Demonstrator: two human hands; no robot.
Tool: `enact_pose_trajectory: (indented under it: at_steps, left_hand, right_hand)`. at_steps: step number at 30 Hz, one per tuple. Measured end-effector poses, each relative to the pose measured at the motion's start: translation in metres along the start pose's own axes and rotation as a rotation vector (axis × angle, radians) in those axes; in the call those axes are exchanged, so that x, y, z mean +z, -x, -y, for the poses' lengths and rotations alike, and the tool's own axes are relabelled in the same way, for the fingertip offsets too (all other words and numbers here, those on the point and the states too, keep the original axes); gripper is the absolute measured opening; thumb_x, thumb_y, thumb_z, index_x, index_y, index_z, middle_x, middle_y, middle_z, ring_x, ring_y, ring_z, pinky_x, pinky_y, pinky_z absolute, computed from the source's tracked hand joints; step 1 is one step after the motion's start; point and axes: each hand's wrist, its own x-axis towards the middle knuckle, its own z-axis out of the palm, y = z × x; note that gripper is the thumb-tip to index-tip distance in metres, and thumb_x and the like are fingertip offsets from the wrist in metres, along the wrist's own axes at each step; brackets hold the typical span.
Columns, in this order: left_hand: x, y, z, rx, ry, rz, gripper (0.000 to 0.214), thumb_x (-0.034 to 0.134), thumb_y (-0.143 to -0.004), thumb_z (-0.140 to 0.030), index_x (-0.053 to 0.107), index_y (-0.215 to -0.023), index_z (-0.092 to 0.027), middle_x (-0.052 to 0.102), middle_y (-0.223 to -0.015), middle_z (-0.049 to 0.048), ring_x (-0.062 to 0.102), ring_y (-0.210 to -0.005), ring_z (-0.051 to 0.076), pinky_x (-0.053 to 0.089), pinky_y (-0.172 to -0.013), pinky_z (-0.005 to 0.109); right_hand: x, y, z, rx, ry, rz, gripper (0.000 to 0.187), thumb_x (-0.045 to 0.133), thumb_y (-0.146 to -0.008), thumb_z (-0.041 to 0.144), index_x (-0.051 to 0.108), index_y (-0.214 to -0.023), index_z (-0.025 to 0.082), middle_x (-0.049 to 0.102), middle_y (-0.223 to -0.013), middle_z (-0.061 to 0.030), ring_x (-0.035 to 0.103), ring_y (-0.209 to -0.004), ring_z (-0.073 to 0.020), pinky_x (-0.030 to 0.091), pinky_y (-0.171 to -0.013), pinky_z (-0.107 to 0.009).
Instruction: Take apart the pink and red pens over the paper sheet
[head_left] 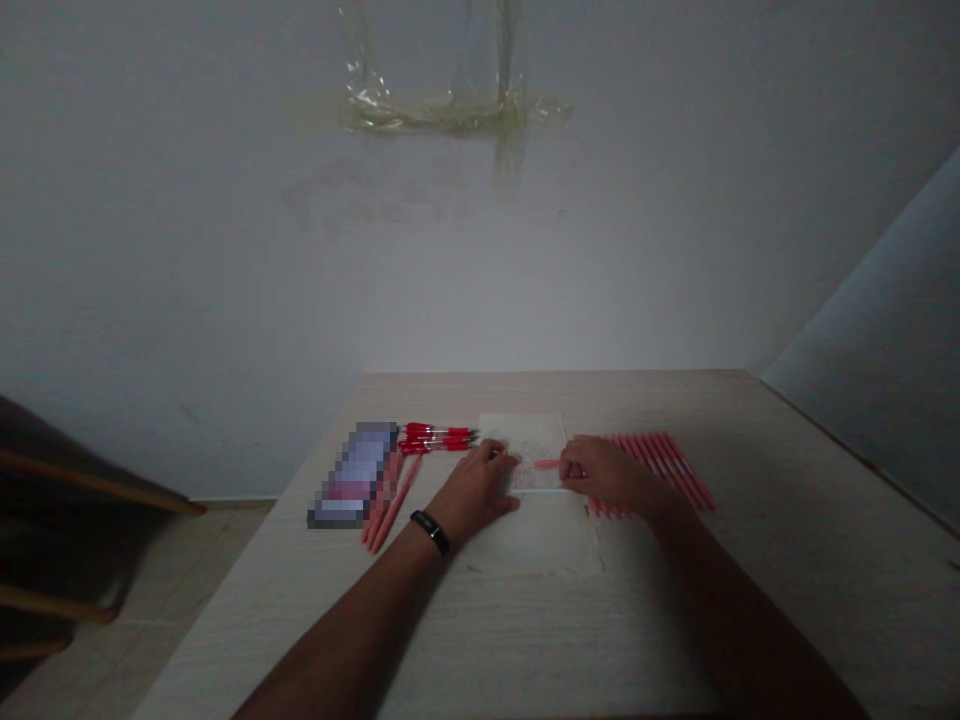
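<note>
On a pale sheet (534,545) at the middle of the table, my left hand (480,487) lies with thumb and fingers apart, holding nothing that I can see. Opposite it, the curled fingers of my right hand (604,472) grip a pink pen (545,464) whose end points left toward my left hand. The rest of that pen is hidden in the hand. A row of pink pens (679,470) lies side by side beyond my right hand, which covers part of it. Faint marks and a thin white line show on the sheet between the hands.
Several red pens (437,438) lie left of the sheet. Nearer me are a few pink pens (394,507) beside a pixelated phone (352,475). The table (480,650) meets a wall (555,270) at its far edge. Dark wooden furniture (60,500) stands at the left.
</note>
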Motion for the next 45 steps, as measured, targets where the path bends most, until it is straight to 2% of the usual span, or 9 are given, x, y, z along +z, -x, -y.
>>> enact_pose_trajectory:
  at_steps: [13,18,26,33,37,42,45]
  left_hand:
    - [-0.0012,-0.0002,-0.0011,0.005,0.010,0.006,0.060,0.083,-0.071,-0.026,0.060,-0.127,-0.025,0.049,-0.136,0.0131,0.052,-0.123,0.030,0.043,-0.107,0.046]
    - [-0.0008,0.0003,-0.0002,0.017,0.008,0.001,0.060,0.083,-0.072,-0.028,0.059,-0.128,-0.026,0.049,-0.137,0.0127,0.052,-0.124,0.030,0.044,-0.107,0.046]
    - [-0.0002,-0.0006,0.0000,0.007,-0.011,0.005,0.062,0.083,-0.072,-0.028,0.059,-0.129,-0.025,0.049,-0.137,0.0126,0.051,-0.125,0.030,0.043,-0.108,0.045]
    - [-0.0022,-0.0013,-0.0039,-0.007,-0.005,0.012,0.059,0.083,-0.071,-0.027,0.061,-0.126,-0.024,0.050,-0.136,0.0134,0.053,-0.122,0.030,0.044,-0.107,0.046]
    - [-0.0002,-0.0007,-0.0022,-0.002,0.012,-0.010,0.060,0.084,-0.071,-0.026,0.061,-0.126,-0.025,0.050,-0.136,0.0132,0.052,-0.123,0.030,0.044,-0.107,0.047]
    - [-0.0007,-0.0006,-0.0021,0.030,0.036,-0.067,0.055,0.081,-0.074,-0.027,0.061,-0.125,-0.023,0.050,-0.134,0.0135,0.051,-0.125,0.030,0.044,-0.108,0.046]
    - [-0.0025,-0.0014,-0.0039,0.028,0.041,-0.133,0.045,0.075,-0.081,-0.027,0.061,-0.123,-0.021,0.055,-0.125,0.0127,0.056,-0.116,0.027,0.048,-0.103,0.043]
  right_hand:
    - [-0.0008,-0.0036,0.0039,0.049,0.059,-0.032,0.003,0.065,-0.084,0.018,0.069,-0.084,0.017,0.067,-0.083,-0.0040,0.059,-0.078,-0.0167,0.039,-0.071,-0.026]
    - [-0.0030,-0.0031,0.0063,0.076,0.056,-0.017,0.004,0.066,-0.082,0.017,0.069,-0.080,0.017,0.066,-0.077,-0.0032,0.058,-0.073,-0.0161,0.038,-0.067,-0.025]
    - [-0.0005,-0.0019,0.0054,0.093,0.039,-0.032,0.003,0.066,-0.080,0.016,0.069,-0.081,0.017,0.067,-0.080,-0.0032,0.059,-0.074,-0.0159,0.038,-0.067,-0.024]
    - [-0.0002,-0.0038,0.0061,0.116,0.073,0.004,0.004,0.065,-0.080,0.016,0.069,-0.080,0.017,0.068,-0.080,-0.0039,0.059,-0.072,-0.0157,0.036,-0.065,-0.024]
    - [-0.0019,-0.0051,0.0088,0.143,0.059,0.026,0.004,0.065,-0.081,0.016,0.069,-0.079,0.016,0.067,-0.078,-0.0039,0.059,-0.071,-0.0152,0.035,-0.064,-0.024]
    - [-0.0046,-0.0035,0.0058,0.119,0.041,-0.034,0.008,0.064,-0.085,0.022,0.068,-0.081,0.017,0.065,-0.077,-0.0034,0.056,-0.073,-0.0157,0.034,-0.065,-0.024]
    - [-0.0066,-0.0028,0.0031,0.118,0.048,-0.062,0.011,0.062,-0.087,0.021,0.066,-0.079,0.017,0.064,-0.077,-0.0033,0.055,-0.074,-0.0160,0.033,-0.066,-0.025]
